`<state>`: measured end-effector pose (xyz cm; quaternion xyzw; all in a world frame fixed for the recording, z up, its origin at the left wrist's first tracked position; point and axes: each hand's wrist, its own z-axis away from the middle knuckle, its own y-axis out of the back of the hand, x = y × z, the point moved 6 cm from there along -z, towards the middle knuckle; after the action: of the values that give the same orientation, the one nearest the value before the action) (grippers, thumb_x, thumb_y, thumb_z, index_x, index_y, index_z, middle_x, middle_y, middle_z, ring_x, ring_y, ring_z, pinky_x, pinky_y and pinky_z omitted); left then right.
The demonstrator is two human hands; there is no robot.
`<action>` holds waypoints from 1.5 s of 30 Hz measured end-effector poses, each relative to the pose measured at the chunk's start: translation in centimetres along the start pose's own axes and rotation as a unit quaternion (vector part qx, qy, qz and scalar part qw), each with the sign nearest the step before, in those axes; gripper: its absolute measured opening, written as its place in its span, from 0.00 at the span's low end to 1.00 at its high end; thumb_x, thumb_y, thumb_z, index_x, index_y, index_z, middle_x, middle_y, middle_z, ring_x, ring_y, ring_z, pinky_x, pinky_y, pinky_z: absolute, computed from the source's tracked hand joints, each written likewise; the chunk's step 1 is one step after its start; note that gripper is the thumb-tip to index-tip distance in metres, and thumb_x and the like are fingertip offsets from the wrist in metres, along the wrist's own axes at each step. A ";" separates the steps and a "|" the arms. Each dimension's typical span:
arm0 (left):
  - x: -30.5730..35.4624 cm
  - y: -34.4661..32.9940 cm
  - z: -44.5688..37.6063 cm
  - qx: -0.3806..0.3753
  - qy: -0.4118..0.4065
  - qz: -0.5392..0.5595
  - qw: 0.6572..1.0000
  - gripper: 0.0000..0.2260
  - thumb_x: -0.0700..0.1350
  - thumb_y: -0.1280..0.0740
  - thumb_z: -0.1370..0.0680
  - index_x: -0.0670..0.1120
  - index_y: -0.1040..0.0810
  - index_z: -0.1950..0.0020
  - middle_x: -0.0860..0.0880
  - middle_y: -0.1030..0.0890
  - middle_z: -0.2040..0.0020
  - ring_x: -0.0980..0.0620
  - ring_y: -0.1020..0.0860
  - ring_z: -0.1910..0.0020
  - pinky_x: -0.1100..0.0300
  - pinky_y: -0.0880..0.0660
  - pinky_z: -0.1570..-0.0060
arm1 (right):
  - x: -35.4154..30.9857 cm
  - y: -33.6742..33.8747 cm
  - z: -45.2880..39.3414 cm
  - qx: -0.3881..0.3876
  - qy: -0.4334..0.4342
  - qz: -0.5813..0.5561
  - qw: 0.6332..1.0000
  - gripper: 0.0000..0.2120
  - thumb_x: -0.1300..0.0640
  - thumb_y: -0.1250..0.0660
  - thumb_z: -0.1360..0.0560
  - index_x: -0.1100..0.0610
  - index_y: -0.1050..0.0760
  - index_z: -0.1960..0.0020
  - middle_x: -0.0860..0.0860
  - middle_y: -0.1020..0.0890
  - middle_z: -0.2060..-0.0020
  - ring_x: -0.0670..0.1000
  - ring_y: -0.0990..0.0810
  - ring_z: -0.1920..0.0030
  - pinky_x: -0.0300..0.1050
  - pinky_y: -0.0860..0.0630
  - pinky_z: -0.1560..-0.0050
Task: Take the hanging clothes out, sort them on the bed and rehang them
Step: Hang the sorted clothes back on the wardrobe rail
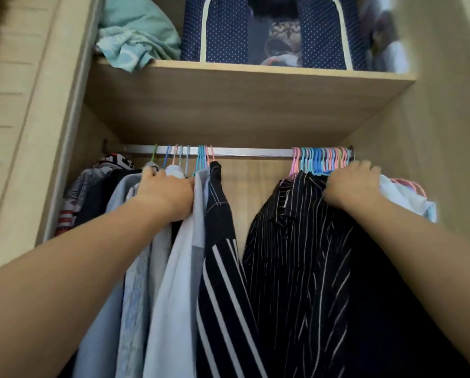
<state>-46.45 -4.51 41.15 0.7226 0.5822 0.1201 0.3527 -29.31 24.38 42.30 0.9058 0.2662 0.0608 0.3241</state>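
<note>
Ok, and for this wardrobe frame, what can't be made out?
Head view only:
- Left hand: fingertips buried among the pale shirts, grip unclear.
- Right hand: fingers hidden in the bunched hangers.
- Storage bag: top cut off by the frame edge, contents blurred.
- Garment hems: cut off at the bottom edge.
</note>
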 end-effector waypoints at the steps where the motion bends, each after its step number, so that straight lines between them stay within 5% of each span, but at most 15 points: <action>1: -0.5 -0.2 0.0 -0.002 0.014 0.008 1.000 0.17 0.56 0.43 0.19 0.62 0.33 0.30 0.46 0.24 0.35 0.40 0.31 0.32 0.40 0.45 0.32 | -0.1 0.4 0.0 -0.007 0.006 -0.009 1.000 0.19 0.47 0.38 0.24 0.54 0.24 0.37 0.59 0.26 0.36 0.60 0.29 0.36 0.53 0.34 0.36; 5: -1.4 -0.5 0.6 0.080 0.021 -0.056 0.995 0.07 0.47 0.46 0.18 0.57 0.30 0.46 0.51 0.18 0.47 0.45 0.23 0.43 0.46 0.39 0.34 | -0.7 1.0 -0.3 -0.051 0.041 -0.057 0.996 0.12 0.52 0.37 0.25 0.53 0.24 0.43 0.56 0.22 0.41 0.58 0.23 0.40 0.51 0.29 0.40; 10: -10.2 -2.2 0.5 0.105 0.126 -0.023 0.986 0.14 0.53 0.43 0.17 0.55 0.28 0.33 0.49 0.17 0.41 0.46 0.19 0.43 0.56 0.28 0.47 | -2.1 1.6 -0.9 -0.108 0.065 -0.172 0.977 0.16 0.55 0.39 0.22 0.60 0.25 0.38 0.60 0.24 0.35 0.60 0.24 0.38 0.48 0.26 0.39; 14: -10.8 -2.9 0.3 0.092 0.095 -0.037 0.991 0.15 0.54 0.44 0.17 0.56 0.30 0.32 0.48 0.18 0.39 0.45 0.19 0.43 0.57 0.25 0.50 | -4.5 2.9 0.6 -0.135 0.071 -0.244 0.958 0.18 0.59 0.38 0.20 0.67 0.27 0.34 0.62 0.26 0.33 0.61 0.24 0.36 0.45 0.28 0.48; 16: -9.9 -2.6 -0.5 0.027 0.073 0.050 0.996 0.17 0.56 0.43 0.20 0.55 0.26 0.33 0.46 0.20 0.35 0.43 0.21 0.39 0.53 0.26 0.44 | -7.3 4.4 2.1 -0.116 0.109 -0.283 0.946 0.11 0.58 0.39 0.19 0.65 0.25 0.43 0.61 0.22 0.40 0.62 0.21 0.43 0.42 0.30 0.56; 18: -8.5 -1.9 -0.8 -0.019 0.043 0.210 0.977 0.23 0.63 0.47 0.21 0.54 0.25 0.33 0.48 0.24 0.30 0.43 0.25 0.34 0.49 0.30 0.34 | -10.3 5.7 3.5 -0.119 0.128 -0.330 0.928 0.10 0.55 0.37 0.20 0.63 0.29 0.54 0.60 0.22 0.52 0.60 0.21 0.60 0.43 0.31 0.67; 20: -7.1 -1.4 -0.8 -0.042 0.036 0.330 0.942 0.30 0.70 0.52 0.20 0.51 0.24 0.34 0.48 0.25 0.30 0.44 0.26 0.32 0.50 0.34 0.31 | -13.2 7.3 4.9 -0.130 0.149 -0.346 0.917 0.10 0.54 0.38 0.19 0.62 0.30 0.51 0.60 0.24 0.54 0.56 0.24 0.67 0.43 0.32 0.72; 23: -5.5 -2.0 -1.2 -0.053 0.079 0.280 0.955 0.48 0.85 0.58 0.36 0.55 0.23 0.34 0.49 0.26 0.28 0.39 0.30 0.28 0.41 0.39 0.27 | -17.0 8.0 5.5 -0.181 0.161 -0.397 0.885 0.23 0.47 0.43 0.17 0.65 0.28 0.33 0.61 0.23 0.36 0.60 0.20 0.45 0.48 0.22 0.48; 26: -3.9 -2.3 -0.6 -0.069 0.136 0.199 0.968 0.41 0.79 0.55 0.29 0.55 0.26 0.28 0.42 0.38 0.21 0.34 0.46 0.22 0.29 0.57 0.28 | -18.2 9.9 6.4 -0.243 0.150 -0.505 0.814 0.30 0.39 0.51 0.16 0.57 0.38 0.24 0.59 0.32 0.27 0.62 0.27 0.33 0.57 0.30 0.32; 28: -2.1 -1.4 0.4 -0.023 0.107 0.138 0.984 0.29 0.65 0.51 0.20 0.50 0.27 0.28 0.40 0.43 0.20 0.34 0.51 0.22 0.28 0.62 0.28 | -18.9 11.3 6.7 -0.262 0.203 -0.449 0.830 0.28 0.38 0.50 0.17 0.52 0.39 0.23 0.57 0.35 0.26 0.62 0.29 0.33 0.56 0.31 0.36; 31: -1.5 -1.5 0.8 0.033 0.074 0.122 0.989 0.23 0.58 0.48 0.18 0.49 0.26 0.29 0.42 0.41 0.21 0.36 0.49 0.22 0.31 0.60 0.26 | -20.2 12.2 7.1 -0.195 0.288 -0.203 0.916 0.15 0.50 0.43 0.17 0.55 0.26 0.36 0.58 0.26 0.38 0.58 0.25 0.41 0.46 0.31 0.47; 34: -4.2 -1.6 0.9 0.053 0.093 0.115 0.988 0.19 0.49 0.44 0.19 0.47 0.26 0.30 0.44 0.34 0.25 0.40 0.41 0.25 0.37 0.48 0.26 | -20.9 10.0 6.2 -0.151 0.299 -0.063 0.940 0.17 0.63 0.41 0.19 0.68 0.27 0.33 0.64 0.26 0.33 0.62 0.25 0.35 0.50 0.28 0.36; 40: -8.5 -2.4 1.9 0.066 0.132 0.105 0.983 0.17 0.42 0.42 0.21 0.44 0.25 0.34 0.44 0.29 0.30 0.42 0.36 0.29 0.42 0.37 0.31 | -12.9 3.9 3.3 -0.001 0.154 -0.062 0.986 0.21 0.61 0.43 0.20 0.52 0.31 0.28 0.59 0.24 0.36 0.64 0.24 0.37 0.65 0.23 0.44; 45: -6.9 -2.3 2.0 0.068 0.136 0.106 0.983 0.16 0.43 0.42 0.21 0.47 0.25 0.35 0.44 0.28 0.29 0.40 0.36 0.28 0.38 0.41 0.29 | -10.2 2.8 2.2 -0.012 0.076 -0.046 0.996 0.24 0.63 0.47 0.18 0.50 0.35 0.24 0.59 0.26 0.34 0.64 0.25 0.36 0.64 0.21 0.51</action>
<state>-49.01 -11.47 39.87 0.7793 0.5517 0.2144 0.2056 -36.13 16.06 42.96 0.8816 0.3304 0.1176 0.3160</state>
